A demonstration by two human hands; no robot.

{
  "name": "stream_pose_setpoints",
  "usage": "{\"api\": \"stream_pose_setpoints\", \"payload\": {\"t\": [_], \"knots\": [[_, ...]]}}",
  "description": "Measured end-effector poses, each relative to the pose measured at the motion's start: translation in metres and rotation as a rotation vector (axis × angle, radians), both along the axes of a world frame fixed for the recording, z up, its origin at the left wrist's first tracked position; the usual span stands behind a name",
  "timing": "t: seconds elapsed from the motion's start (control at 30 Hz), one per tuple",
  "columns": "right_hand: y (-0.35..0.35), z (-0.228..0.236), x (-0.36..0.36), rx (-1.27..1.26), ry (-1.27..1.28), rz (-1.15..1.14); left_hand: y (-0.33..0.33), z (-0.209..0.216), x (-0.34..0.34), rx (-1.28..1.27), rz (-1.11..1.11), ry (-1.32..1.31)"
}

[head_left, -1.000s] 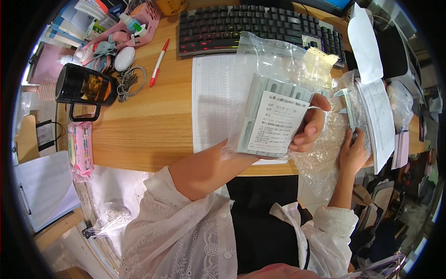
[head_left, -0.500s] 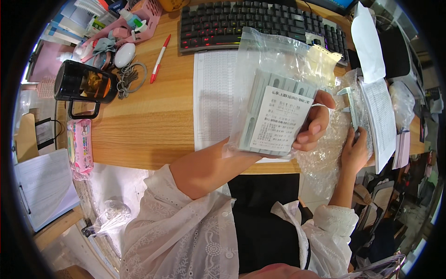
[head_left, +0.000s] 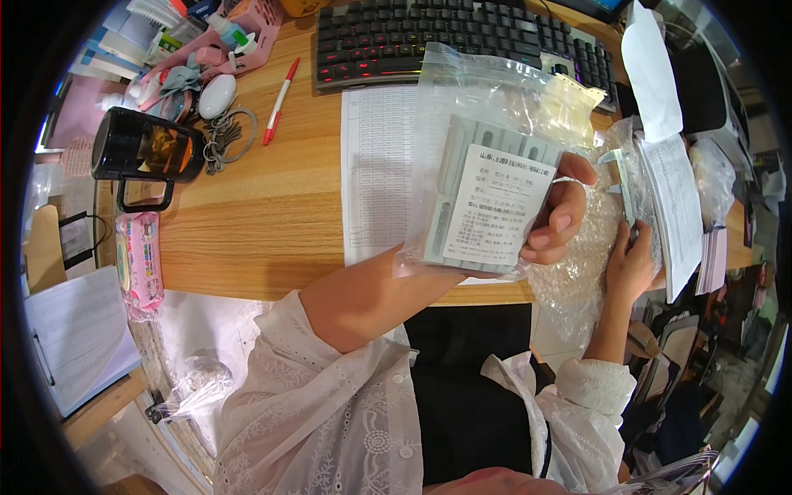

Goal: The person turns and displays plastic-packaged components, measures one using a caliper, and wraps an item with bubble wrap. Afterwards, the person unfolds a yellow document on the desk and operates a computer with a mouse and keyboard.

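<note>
My left hand [head_left: 563,216] is closed on a clear plastic bag [head_left: 441,78], held up over the front of the desk. Inside the bag are flat grey slotted pieces [head_left: 474,136], partly covered by a white printed label [head_left: 500,206]. The left fingers curl round the bag's right edge; the rest of that hand is hidden behind it. Farther right, my right hand [head_left: 630,262] is closed round the lower end of a metal caliper [head_left: 624,186], whose jaws point left. Bubble wrap [head_left: 569,276] lies between the two hands, beside the caliper.
Behind the bag stands a black keyboard [head_left: 429,41], with a printed sheet [head_left: 371,173] in front of it. A red-and-white pen [head_left: 281,101], keys [head_left: 227,136], a dark mug [head_left: 148,147] and a pink wipes pack [head_left: 140,256] are at the left. Stacked papers [head_left: 672,206] edge the right.
The whole view has shifted very slightly, and the bag tilts a little differently in my left hand. Both hands keep their holds.
</note>
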State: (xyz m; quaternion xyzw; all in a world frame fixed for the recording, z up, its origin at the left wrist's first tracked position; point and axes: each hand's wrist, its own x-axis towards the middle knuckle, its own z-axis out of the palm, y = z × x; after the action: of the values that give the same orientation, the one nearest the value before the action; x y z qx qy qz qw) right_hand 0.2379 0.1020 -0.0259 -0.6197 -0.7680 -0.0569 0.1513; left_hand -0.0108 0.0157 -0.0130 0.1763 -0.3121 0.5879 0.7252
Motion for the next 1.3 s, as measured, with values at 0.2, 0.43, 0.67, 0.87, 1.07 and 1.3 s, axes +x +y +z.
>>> {"api": "stream_pose_setpoints", "payload": {"t": [0.2,0.43,0.67,0.87,1.07,1.3], "knots": [[-0.0003,0.0001,0.0006,0.017,0.009,0.016,-0.0021,0.004,0.0005,-0.022,-0.008,0.004],[-0.0016,0.0,-0.0009,0.02,0.007,0.017,-0.0069,0.0076,-0.0057,-0.05,0.019,0.099],[-0.0016,0.002,-0.0018,0.01,-0.014,-0.011,-0.008,0.0106,-0.0059,-0.077,0.031,0.106],[-0.0016,0.0012,-0.0037,0.014,-0.002,-0.013,-0.0082,0.0091,-0.007,-0.087,0.034,0.107],[-0.0017,0.0015,-0.003,0.007,-0.004,-0.011,-0.0061,0.006,-0.0044,-0.062,0.025,0.084],[-0.0017,0.002,-0.003,0.0,-0.008,-0.019,-0.0082,0.0071,-0.005,-0.084,0.034,0.102]]}}
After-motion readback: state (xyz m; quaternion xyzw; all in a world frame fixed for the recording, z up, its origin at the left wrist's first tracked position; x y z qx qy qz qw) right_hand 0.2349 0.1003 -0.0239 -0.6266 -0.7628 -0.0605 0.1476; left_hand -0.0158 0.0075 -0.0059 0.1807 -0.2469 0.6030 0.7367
